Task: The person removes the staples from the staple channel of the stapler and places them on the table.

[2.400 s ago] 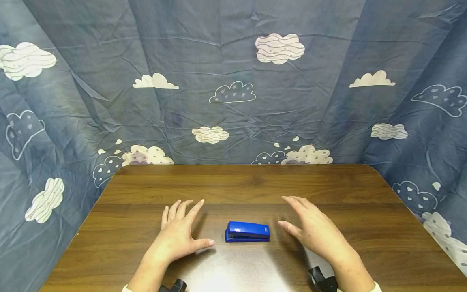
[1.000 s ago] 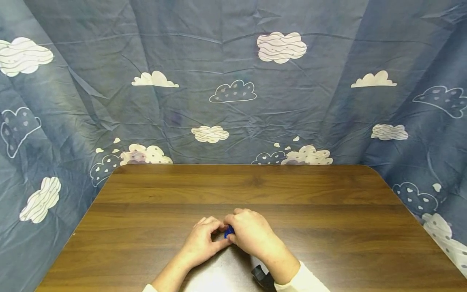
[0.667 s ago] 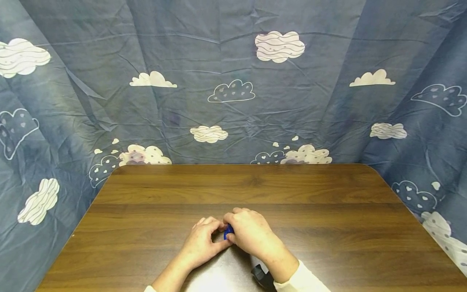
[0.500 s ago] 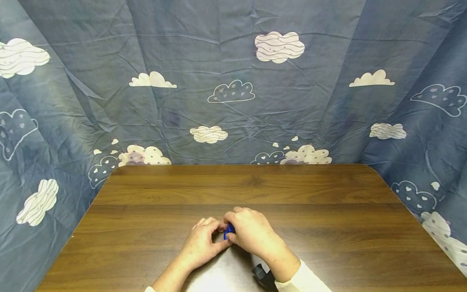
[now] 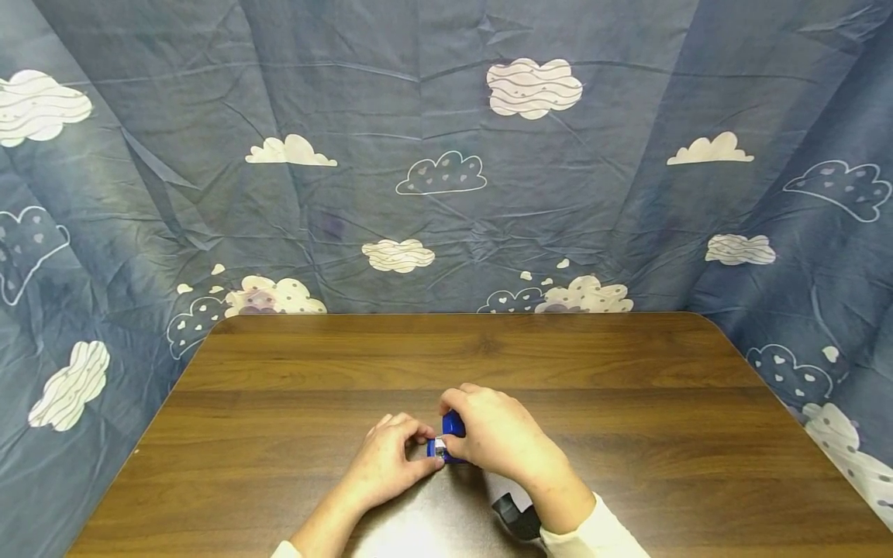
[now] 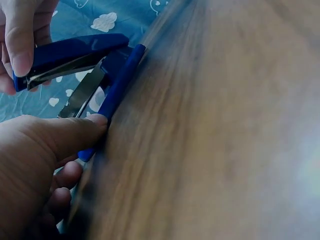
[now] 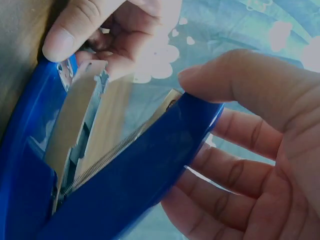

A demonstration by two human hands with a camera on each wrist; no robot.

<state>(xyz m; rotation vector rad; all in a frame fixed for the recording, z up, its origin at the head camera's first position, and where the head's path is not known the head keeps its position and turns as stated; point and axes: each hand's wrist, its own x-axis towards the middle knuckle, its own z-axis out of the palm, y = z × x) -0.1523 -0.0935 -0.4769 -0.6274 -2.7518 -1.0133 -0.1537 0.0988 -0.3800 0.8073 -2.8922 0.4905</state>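
Head view shows a blue stapler (image 5: 454,423) on the brown surface (image 5: 488,349), roughly midway between the left and right edges and well apart from the far edge, its front end toward the left edge. Both hands are occupied. The left hand (image 5: 384,463) pinches the front of the base (image 6: 122,82), thumb on the side toward the near edge and fingers on the side toward the far edge. The right hand (image 5: 498,430) grips the raised cover (image 7: 135,175) near its front tip, thumb on one side and fingers on the other. Between cover and base, the metal magazine (image 7: 75,110) stands exposed, and a thin spring (image 7: 110,157) runs along the cover's inner side. Whether staples lie in the magazine is hard to tell.

The step in hand looks like swinging the cover about its hinge, and a good result probably depends on the left hand. It should press the base down firmly, so that the stapler neither tips nor slides toward the right edge. The right hand does best to follow the hinge's arc, without twisting toward the far or near edge, which could strain the joint. The spring may pull on the parts, so slow, even force seems wiser than a jerk. Fingertips belong on the outer faces, clear of the gap, since a slip could let the cover snap down onto them.
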